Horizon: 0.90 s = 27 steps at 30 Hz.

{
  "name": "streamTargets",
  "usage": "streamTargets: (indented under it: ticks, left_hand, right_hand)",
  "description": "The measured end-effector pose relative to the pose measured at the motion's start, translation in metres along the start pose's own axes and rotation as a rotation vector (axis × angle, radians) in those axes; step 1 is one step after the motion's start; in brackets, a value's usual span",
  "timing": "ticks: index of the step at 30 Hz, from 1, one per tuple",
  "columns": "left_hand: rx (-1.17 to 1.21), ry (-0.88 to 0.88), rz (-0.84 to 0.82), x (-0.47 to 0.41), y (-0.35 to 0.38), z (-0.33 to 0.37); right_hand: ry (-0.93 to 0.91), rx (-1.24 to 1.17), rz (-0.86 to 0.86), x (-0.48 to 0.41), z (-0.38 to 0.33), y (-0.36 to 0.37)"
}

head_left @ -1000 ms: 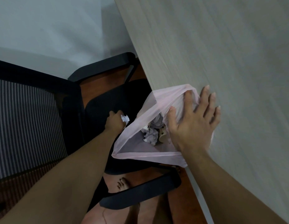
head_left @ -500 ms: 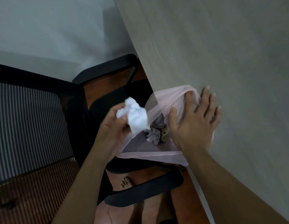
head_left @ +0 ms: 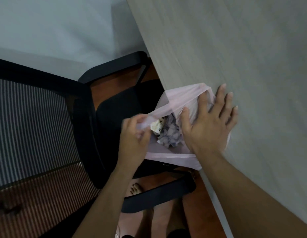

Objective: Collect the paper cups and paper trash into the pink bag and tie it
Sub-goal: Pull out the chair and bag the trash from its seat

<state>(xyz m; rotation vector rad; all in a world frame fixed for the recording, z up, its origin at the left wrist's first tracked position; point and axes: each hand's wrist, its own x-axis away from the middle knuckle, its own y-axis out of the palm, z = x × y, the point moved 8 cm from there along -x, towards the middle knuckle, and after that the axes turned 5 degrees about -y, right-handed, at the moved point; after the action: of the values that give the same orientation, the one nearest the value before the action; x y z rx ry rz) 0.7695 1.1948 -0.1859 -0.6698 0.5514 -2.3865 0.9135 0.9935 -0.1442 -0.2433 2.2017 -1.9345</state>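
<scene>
The pink bag (head_left: pixel 173 100) hangs off the edge of the counter (head_left: pixel 235 48), its mouth open toward the camera and its far rim lying on the wood. The thin plastic is see-through enough for the dark chair (head_left: pixel 118 107) to show behind its upper part.

Inside the bag lies a heap of crumpled paper (head_left: pixel 169 136), grey-white and creased, sitting low against the near wall. At the left side of the heap is a paler, cream-coloured piece (head_left: pixel 157 126) with dark marks on it; whether it is a cup or a scrap cannot be told.

The right hand (head_left: pixel 209 124) is spread flat, palm down, pressing the bag's right side against the counter edge. Its fingers (head_left: pixel 225 100) are apart and extended over the wood, while the thumb reaches into the bag's mouth.

The left hand (head_left: pixel 135 134) is at the bag's left rim, blurred by motion. Its fingers are curled together and pinch a fold of the pink plastic, pulling that rim out to the left so the mouth stays wide.

Under the bag are the chair's seat and black armrest (head_left: pixel 157 196), with the striped mesh back to the left. A bare foot (head_left: pixel 135 188) rests on the reddish floor (head_left: pixel 197 212) below.
</scene>
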Motion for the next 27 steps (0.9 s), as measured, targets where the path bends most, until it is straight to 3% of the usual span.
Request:
streamTargets:
  ticks: [2, 3, 6, 9, 17, 21, 27]
  left_hand:
    - [-0.075, 0.02, 0.28, 0.01, -0.014, -0.003]
    - [-0.122, -0.013, 0.318, 0.012, -0.013, -0.014]
    - [-0.22, -0.197, 0.129, 0.006, 0.003, -0.056]
    - [-0.081, -0.302, 0.065, 0.005, 0.002, -0.077]
    - [0.117, -0.198, 0.195, 0.034, -0.035, -0.044]
    - [0.174, -0.126, 0.17, 0.051, -0.074, -0.012]
    - [0.208, -0.056, 0.125, 0.074, -0.145, 0.053]
  right_hand:
    - [-0.001, -0.004, -0.013, 0.0, 0.0, 0.002]
    - [-0.001, -0.005, -0.017, 0.0, 0.001, 0.003]
    - [-0.002, -0.006, -0.023, -0.001, 0.002, 0.003]
    - [-0.007, -0.017, -0.017, -0.001, 0.0, 0.004]
    - [-0.012, -0.008, 0.052, -0.001, -0.005, -0.007]
    - [-0.03, -0.038, 0.031, 0.006, -0.006, -0.023]
    - [-0.089, -0.258, -0.334, 0.039, -0.012, -0.066]
